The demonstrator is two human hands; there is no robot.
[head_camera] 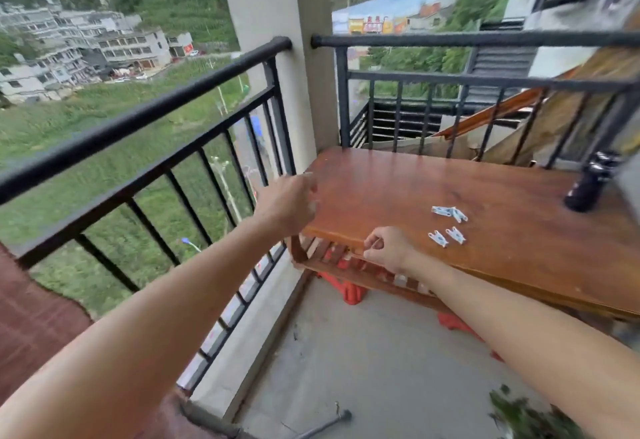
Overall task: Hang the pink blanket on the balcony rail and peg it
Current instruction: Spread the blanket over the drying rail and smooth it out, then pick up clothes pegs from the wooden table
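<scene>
The pink blanket (pixel 38 321) shows as dark reddish cloth at the lower left, draped over the black balcony rail (pixel 138 120). My left hand (pixel 289 204) is stretched out beside the wooden table's left corner, blurred, fingers curled, and a small pale peg tip sticks out at its top. My right hand (pixel 386 248) hovers at the table's front edge with fingers curled and thumb meeting forefinger, nothing visible in it. Several pale blue pegs (pixel 446 227) lie on the wooden table (pixel 398 182), just right of my right hand.
A concrete pillar (pixel 273 23) stands at the corner where a second rail (pixel 485 38) runs behind the table. A dark cylinder (pixel 588 185) stands at the table's right. Orange plastic pieces (pixel 349 291) sit under the table. Green twigs (pixel 526 418) lie on the concrete floor.
</scene>
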